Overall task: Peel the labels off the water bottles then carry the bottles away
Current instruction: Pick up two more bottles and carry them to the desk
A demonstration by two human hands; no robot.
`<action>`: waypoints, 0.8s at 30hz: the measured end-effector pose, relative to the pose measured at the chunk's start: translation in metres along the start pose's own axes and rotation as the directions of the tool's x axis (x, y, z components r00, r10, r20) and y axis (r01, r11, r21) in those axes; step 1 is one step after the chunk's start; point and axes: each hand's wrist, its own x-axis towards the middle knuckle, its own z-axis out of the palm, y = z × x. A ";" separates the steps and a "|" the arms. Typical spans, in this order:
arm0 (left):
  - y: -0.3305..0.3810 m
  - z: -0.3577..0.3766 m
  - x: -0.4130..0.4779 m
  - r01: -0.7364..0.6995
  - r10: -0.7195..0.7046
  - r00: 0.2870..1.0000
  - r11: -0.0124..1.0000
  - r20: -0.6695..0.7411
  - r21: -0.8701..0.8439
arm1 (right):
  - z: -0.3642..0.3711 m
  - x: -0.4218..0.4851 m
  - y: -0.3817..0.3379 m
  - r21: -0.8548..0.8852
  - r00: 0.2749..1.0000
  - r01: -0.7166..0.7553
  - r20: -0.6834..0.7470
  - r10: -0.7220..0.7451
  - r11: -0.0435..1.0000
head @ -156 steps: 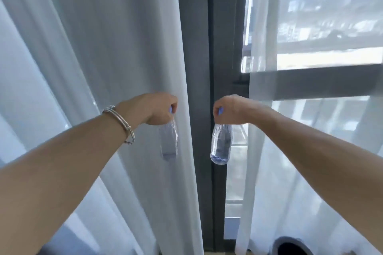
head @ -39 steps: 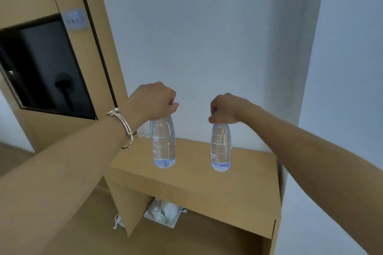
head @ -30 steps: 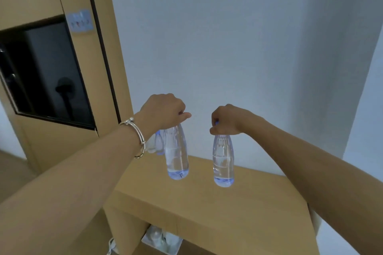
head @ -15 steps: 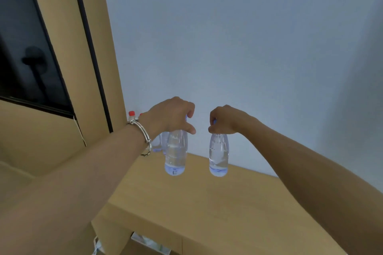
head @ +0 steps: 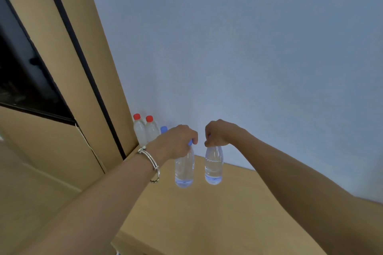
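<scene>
Head view: left hand (head: 176, 141) gripped left bottle (head: 184, 168) by cap, right hand (head: 219, 133) gripped right bottle (head: 213, 165) likewise, both over counter (head: 228, 213); 3 more bottles (head: 145, 130) at back-left corner.

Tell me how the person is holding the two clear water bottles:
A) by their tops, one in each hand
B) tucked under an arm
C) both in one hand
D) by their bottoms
A: the left hand grips the top of the left bottle, and the right hand grips the top of the right bottle.
</scene>
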 end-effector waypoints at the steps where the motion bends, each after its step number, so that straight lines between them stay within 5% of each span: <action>1: -0.003 0.005 0.010 -0.014 0.014 1.000 1.000 0.009 0.023 | 0.003 0.013 0.004 -0.006 1.000 -0.001 0.027 0.001 1.000; 11: -0.038 0.054 0.099 -0.119 0.115 0.993 0.986 0.035 0.116 | 0.044 0.098 0.039 -0.022 0.984 -0.029 0.174 0.033 0.999; 24: -0.083 0.104 0.185 -0.395 0.352 0.917 0.872 0.188 0.291 | 0.083 0.148 0.060 0.053 0.953 -0.247 0.195 0.233 0.968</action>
